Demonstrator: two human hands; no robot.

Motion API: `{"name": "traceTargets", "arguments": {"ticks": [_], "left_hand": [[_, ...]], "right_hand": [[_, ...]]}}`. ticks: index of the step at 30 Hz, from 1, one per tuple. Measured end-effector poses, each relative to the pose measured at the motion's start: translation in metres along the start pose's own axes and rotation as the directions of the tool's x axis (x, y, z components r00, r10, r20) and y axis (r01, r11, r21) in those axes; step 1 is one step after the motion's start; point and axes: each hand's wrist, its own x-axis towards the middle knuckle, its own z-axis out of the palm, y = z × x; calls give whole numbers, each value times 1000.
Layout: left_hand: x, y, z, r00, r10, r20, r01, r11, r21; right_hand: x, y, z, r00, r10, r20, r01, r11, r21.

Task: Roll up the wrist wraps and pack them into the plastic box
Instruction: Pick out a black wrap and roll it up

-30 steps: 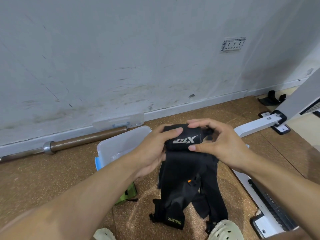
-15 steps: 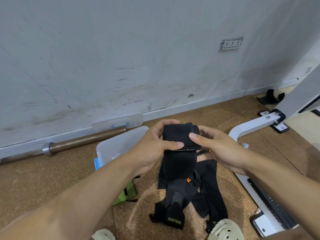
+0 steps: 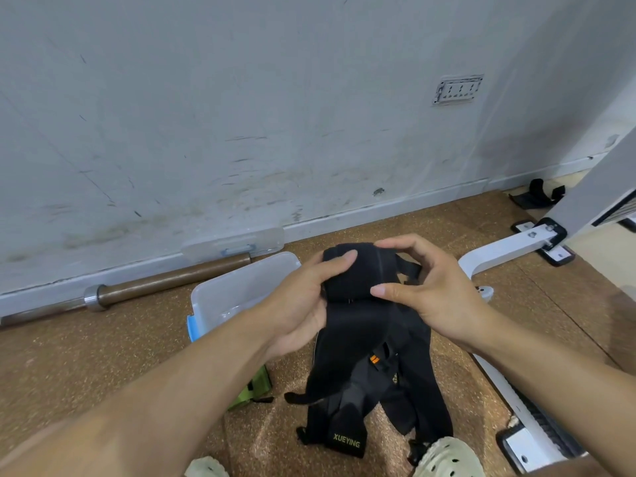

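Black wrist wrap (image 3: 358, 273), translucent white plastic box (image 3: 241, 287) with blue latch (image 3: 195, 328), speckled brown floor (image 3: 103, 342), pale green shoes (image 3: 447, 457).

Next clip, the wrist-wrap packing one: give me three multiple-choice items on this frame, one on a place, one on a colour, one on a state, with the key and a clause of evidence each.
1. Where does the plastic box stand?
A. On the floor, left of the hands
B. On the white bench frame
C. On the person's lap

2. What colour is the wrist wrap being rolled?
A. Green
B. Black
C. White

3. How far along is the wrap?
A. Fully rolled and packed
C. Lying flat, untouched
B. Partly rolled, its tail hanging loose

Key:
1 A: the box sits on the cork floor near the barbell.
2 B: the roll and its hanging length are black.
3 B: the left hand and right hand grip a roll from which unrolled strap hangs down.
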Motion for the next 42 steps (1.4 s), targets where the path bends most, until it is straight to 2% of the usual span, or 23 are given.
{"name": "traceTargets", "arguments": {"ticks": [4,7,9,12,15,18,22,27,32,38,42], "left_hand": [[-1,2,0,999,-17,-42,19,999,44],[0,4,-2,998,15,-61,-14,1000,16],[0,5,-4,996,44,-77,-42,999,17],[0,2,-5,995,74,-73,-68,995,79],[1,3,-8,992,106,-69,-94,982,165],[0,4,-8,992,115,-60,-101,974,203],[-3,0,-2,990,108,-87,-95,985,144],[-2,-1,0,988,106,-109,-89,985,150],[-3,2,3,989,71,-126,-56,991,123],[-3,3,3,991,25,-132,-14,996,85],[-3,4,2,987,37,-157,-25,997,77]], "right_hand": [[0,2,1,1000,-25,12,25,1000,9],[2,2,1,999,16,36,-17,1000,10],[4,0,0,997,66,42,-67,997,24],[7,-2,3,981,184,55,-191,966,175],[7,-4,4,949,277,149,-306,922,238],[6,-4,3,928,299,222,-353,899,260],[5,-6,2,944,257,205,-311,900,305],[4,-4,0,989,134,67,-141,983,120],[1,-4,0,999,30,34,-32,998,45],[0,-4,4,1000,-19,4,19,999,30],[1,-3,3,1000,-19,-3,19,997,-69]]}}
